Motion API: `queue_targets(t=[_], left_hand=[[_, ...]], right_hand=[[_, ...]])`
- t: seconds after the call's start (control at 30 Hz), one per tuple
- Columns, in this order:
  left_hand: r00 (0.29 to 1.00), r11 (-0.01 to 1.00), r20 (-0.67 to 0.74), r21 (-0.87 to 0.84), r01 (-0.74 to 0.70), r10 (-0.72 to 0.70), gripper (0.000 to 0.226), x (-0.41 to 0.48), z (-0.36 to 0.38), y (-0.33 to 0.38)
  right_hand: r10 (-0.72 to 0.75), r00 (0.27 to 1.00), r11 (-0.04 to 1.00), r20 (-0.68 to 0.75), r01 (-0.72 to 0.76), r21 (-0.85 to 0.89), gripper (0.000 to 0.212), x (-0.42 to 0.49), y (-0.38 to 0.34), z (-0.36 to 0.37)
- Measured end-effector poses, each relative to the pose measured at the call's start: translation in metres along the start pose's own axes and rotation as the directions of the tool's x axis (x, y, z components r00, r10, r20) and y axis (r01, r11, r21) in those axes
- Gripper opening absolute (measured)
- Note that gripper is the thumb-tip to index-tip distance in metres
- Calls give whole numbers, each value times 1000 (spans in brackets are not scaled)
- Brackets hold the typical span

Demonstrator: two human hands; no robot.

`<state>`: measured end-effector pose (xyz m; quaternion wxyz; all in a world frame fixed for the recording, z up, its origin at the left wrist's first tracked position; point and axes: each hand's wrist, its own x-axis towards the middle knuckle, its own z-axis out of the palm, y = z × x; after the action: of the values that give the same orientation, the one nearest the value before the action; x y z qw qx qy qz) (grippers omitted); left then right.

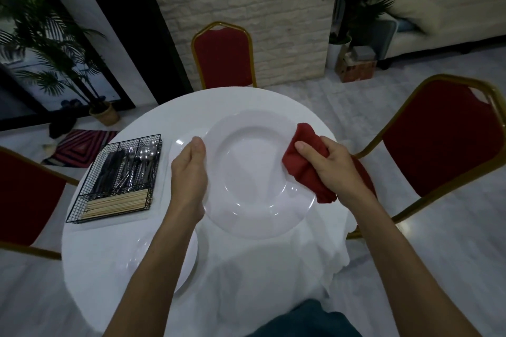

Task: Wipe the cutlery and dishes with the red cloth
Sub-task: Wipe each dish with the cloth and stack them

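- White glazed ware, by the look of it: the plate [254,172] we are wiping seems stiff, smooth and breakable — likely slick under a bare palm, and heavy enough to want a firm grip.
- It sits between our two hands, apparently raised off the table [109,254] and tipped toward us, above the table's middle.
- Our left hand [189,172] holds the rim at 9 o'clock with the thumb laid over the front face. The fingers are behind the plate, so we cannot tell how they lie.
- Our right hand [334,169] has its fingers curled tight round the bunched red cloth [304,161], thumb on top, and presses it to the rim at 3 o'clock.
- Soft and light, the cloth should fold to the rim's curve — we would keep it wadded for pressure.
- We judge the best hold to be the rim pinched front and back, never the glossy well.
- At 9 o'clock of the plate, the cutlery [128,169] stands in the black wire caddy [82,208]. At 7 o'clock another plate [191,268] lies on the table, partly under our left forearm.
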<state>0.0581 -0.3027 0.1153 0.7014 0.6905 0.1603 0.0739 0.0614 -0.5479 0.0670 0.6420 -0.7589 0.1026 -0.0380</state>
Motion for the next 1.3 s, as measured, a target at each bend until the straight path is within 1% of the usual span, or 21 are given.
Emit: queue_targets(t=[0.1, 0.17, 0.23, 0.3, 0.33, 0.4, 0.5, 0.53, 0.6, 0.63, 0.7, 0.8, 0.87, 0.9, 0.97, 1.0, 1.07, 1.13, 1.2, 1.23, 1.3], left_hand=[[994, 995, 59, -34, 91, -89, 25, 0, -3, -5], [992, 997, 95, 8, 77, -78, 29, 4, -5, -3], [993, 998, 112, 55, 20, -26, 28, 7, -6, 0], [986, 993, 164, 114, -40, 21, 32, 8, -8, 4], [977, 985, 211, 161, -66, 31, 33, 10, -9, 3], [943, 953, 330, 267, -143, 49, 33, 10, -8, -1], [893, 894, 448, 377, -241, 52, 47, 1, 1, -2], [872, 876, 486, 394, -277, 57, 52, -3, 4, -3], [832, 843, 550, 415, -343, 68, 52, -8, 7, -6], [825, 839, 560, 412, -356, 75, 52, -10, 7, -7], [833, 847, 544, 394, -357, 98, 52, -10, 4, -8], [842, 847, 520, 377, -375, 141, 52, -7, -3, -2], [884, 879, 443, 350, -324, 149, 50, -3, -12, 2], [915, 912, 376, 305, -273, 148, 45, -1, -17, 4], [973, 966, 185, 191, -174, 139, 37, 7, -24, 6], [984, 976, 98, 148, -162, 148, 35, 10, -25, 6], [986, 979, 8, 115, -166, 166, 28, 12, -22, 3], [991, 986, -5, 98, -135, 136, 24, 5, -16, -3], [999, 998, -1, 61, -33, 33, 19, -2, -16, -5], [999, 999, 32, 35, 42, -43, 22, -4, -18, -2], [973, 983, 145, 22, 180, -182, 39, -1, -26, 2]], right_hand=[[-8, 997, 996, 72, 15, -85, 34, 4, 1, -7], [0, 990, 991, 141, 19, -132, 38, 8, 0, -13], [-7, 985, 986, 174, 36, -162, 44, 10, -2, -15], [-59, 986, 976, 154, 89, -197, 47, 12, -6, -14], [-91, 984, 967, 154, 124, -220, 48, 12, -10, -12], [-144, 968, 937, 204, 200, -287, 47, 11, -19, -5], [-230, 924, 849, 305, 344, -400, 42, 7, -33, 11], [-268, 902, 824, 339, 396, -405, 41, 5, -37, 17], [-322, 853, 786, 411, 483, -386, 40, 1, -42, 27], [-333, 834, 773, 440, 508, -380, 41, 0, -44, 29], [-337, 823, 767, 457, 522, -373, 42, 0, -46, 32], [-336, 857, 790, 392, 482, -378, 42, 0, -49, 31], [-326, 899, 825, 294, 422, -376, 43, 1, -45, 28], [-304, 925, 856, 226, 370, -362, 42, 0, -41, 26], [-197, 976, 939, 91, 215, -269, 41, -2, -29, 26], [-123, 991, 971, 44, 130, -201, 39, -4, -22, 29], [3, 1000, 998, -16, -5, -69, 35, -9, -7, 40], [54, 997, 998, -53, -54, -11, 32, -12, 4, 45], [43, 998, 999, -44, -44, -24, 32, -11, 6, 40], [31, 999, 999, -25, -31, -37, 33, -10, 6, 36], [-3, 1000, 997, 21, 5, -79, 38, -5, 3, 26]])
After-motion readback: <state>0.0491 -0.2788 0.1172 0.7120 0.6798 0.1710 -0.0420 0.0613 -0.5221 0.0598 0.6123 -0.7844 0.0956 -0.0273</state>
